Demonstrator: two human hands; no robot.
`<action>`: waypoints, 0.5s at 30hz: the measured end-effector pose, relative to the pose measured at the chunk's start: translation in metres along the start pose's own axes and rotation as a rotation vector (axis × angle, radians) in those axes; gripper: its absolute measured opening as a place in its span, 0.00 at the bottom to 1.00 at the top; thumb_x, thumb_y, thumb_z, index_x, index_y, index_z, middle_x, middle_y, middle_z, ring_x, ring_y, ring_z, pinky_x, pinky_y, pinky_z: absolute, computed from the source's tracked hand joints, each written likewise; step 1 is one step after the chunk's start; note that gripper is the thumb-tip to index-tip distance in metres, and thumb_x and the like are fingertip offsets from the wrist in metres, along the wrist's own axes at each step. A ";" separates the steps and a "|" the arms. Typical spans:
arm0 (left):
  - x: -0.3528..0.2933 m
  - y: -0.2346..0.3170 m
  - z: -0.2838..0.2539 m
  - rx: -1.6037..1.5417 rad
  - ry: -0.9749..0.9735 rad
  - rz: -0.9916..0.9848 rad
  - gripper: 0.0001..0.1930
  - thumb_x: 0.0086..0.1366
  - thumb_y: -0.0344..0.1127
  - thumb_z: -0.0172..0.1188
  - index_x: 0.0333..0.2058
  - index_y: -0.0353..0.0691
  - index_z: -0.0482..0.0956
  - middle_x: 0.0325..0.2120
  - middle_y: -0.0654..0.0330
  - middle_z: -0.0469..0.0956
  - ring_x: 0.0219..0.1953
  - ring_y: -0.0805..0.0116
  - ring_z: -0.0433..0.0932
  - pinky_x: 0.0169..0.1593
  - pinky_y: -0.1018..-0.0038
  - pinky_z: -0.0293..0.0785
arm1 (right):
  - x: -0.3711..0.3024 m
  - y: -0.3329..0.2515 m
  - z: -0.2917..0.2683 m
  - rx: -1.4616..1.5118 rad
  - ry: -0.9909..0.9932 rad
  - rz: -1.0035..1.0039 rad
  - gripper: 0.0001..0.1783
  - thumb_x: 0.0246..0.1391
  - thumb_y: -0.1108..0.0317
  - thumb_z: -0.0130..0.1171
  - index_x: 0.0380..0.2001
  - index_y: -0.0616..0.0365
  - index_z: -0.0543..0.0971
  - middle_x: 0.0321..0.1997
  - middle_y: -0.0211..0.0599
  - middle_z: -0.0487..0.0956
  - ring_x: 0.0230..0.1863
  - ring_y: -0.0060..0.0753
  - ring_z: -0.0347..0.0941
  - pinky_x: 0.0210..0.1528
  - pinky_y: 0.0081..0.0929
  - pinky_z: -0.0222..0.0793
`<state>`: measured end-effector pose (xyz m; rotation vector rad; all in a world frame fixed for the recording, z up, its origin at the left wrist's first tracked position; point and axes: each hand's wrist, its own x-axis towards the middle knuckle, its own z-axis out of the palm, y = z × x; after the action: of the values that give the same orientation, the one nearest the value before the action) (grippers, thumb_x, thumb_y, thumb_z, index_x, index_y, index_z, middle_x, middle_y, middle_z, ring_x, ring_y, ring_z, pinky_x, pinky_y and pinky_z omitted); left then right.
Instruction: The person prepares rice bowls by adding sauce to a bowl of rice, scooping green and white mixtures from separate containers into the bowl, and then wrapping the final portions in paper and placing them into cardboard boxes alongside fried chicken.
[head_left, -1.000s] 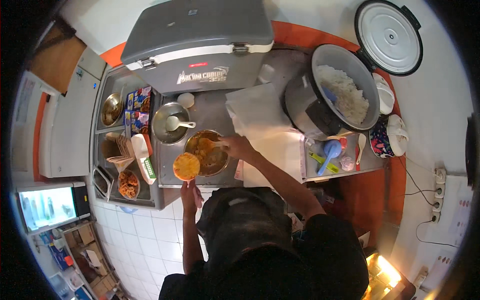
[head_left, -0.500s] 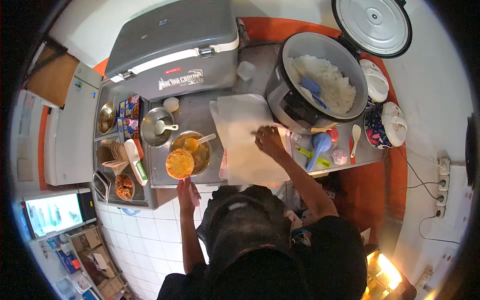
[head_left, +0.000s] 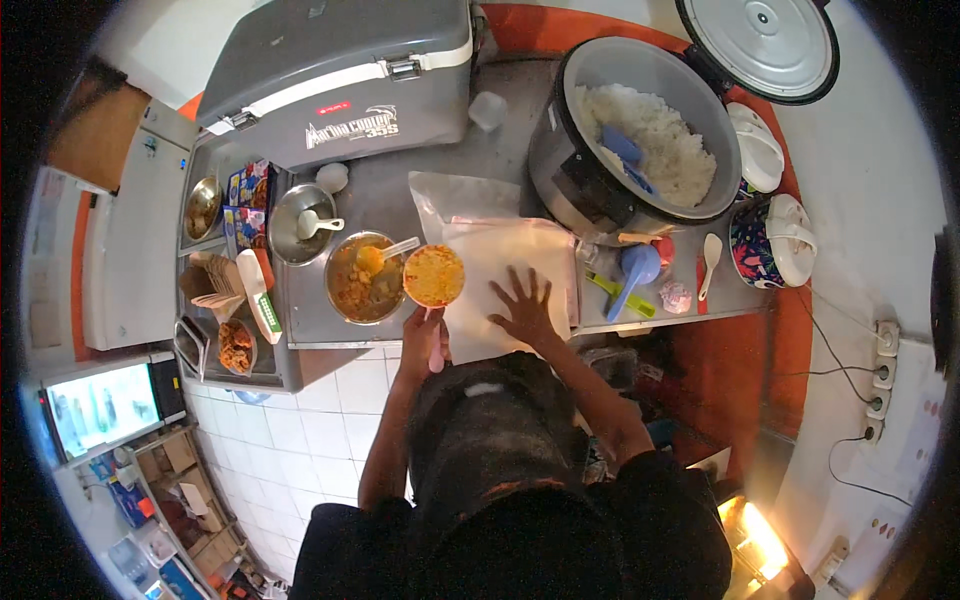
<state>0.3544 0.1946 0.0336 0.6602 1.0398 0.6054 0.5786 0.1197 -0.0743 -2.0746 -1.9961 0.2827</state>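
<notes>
My left hand (head_left: 421, 341) is closed round the handle of a pink scoop (head_left: 437, 356), whose round bowl is filled level with orange-yellow food (head_left: 434, 276). The bowl hangs over the left edge of a stack of pale wrapping paper (head_left: 475, 315). Spread flat on that paper, my right hand (head_left: 525, 308) has its fingers apart and holds nothing. Left of the scoop stands a metal bowl (head_left: 350, 310) of chunky food in sauce, with a ladle (head_left: 385, 256) resting in it.
A large rice cooker (head_left: 570, 190) of white rice, lid raised, stands back right; a grey cooler box (head_left: 340, 100) is back left. Blue and green utensils (head_left: 637, 275) lie right of the paper. Further left are a metal bowl with a white spoon (head_left: 312, 225) and brown paper holders (head_left: 215, 280).
My left hand has carried the filled scoop rightward from over the sauce bowl to the paper's edge. My right hand has come nearer and opened flat; the top sheet no longer lies skewed.
</notes>
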 end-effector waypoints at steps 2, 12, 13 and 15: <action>-0.005 0.003 -0.001 -0.012 -0.024 0.048 0.16 0.68 0.42 0.54 0.47 0.38 0.70 0.11 0.63 0.68 0.08 0.73 0.66 0.11 0.77 0.66 | -0.011 -0.012 0.010 -0.038 0.050 0.121 0.43 0.49 0.32 0.52 0.66 0.35 0.60 0.75 0.41 0.43 0.73 0.66 0.32 0.61 0.80 0.24; -0.015 0.006 -0.013 0.028 -0.002 0.011 0.15 0.68 0.41 0.54 0.48 0.39 0.70 0.11 0.64 0.67 0.08 0.72 0.67 0.11 0.76 0.66 | 0.009 0.007 0.005 -0.073 0.038 0.115 0.44 0.51 0.31 0.49 0.68 0.36 0.58 0.75 0.42 0.41 0.74 0.62 0.31 0.63 0.77 0.23; -0.017 0.007 -0.016 0.027 -0.022 0.007 0.15 0.68 0.41 0.54 0.49 0.40 0.70 0.11 0.64 0.68 0.08 0.72 0.67 0.11 0.76 0.66 | 0.013 0.010 0.002 -0.070 0.016 0.052 0.44 0.53 0.31 0.48 0.68 0.37 0.57 0.76 0.40 0.39 0.74 0.60 0.30 0.63 0.77 0.27; -0.015 0.004 -0.020 0.067 -0.026 -0.021 0.16 0.68 0.41 0.54 0.49 0.40 0.69 0.11 0.64 0.68 0.08 0.72 0.67 0.11 0.75 0.66 | 0.018 0.014 -0.006 -0.028 0.021 0.070 0.41 0.54 0.34 0.50 0.67 0.39 0.59 0.75 0.40 0.44 0.74 0.58 0.34 0.65 0.74 0.26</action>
<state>0.3302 0.1908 0.0381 0.7133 1.0444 0.5446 0.5942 0.1370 -0.0720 -2.1589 -1.9285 0.2460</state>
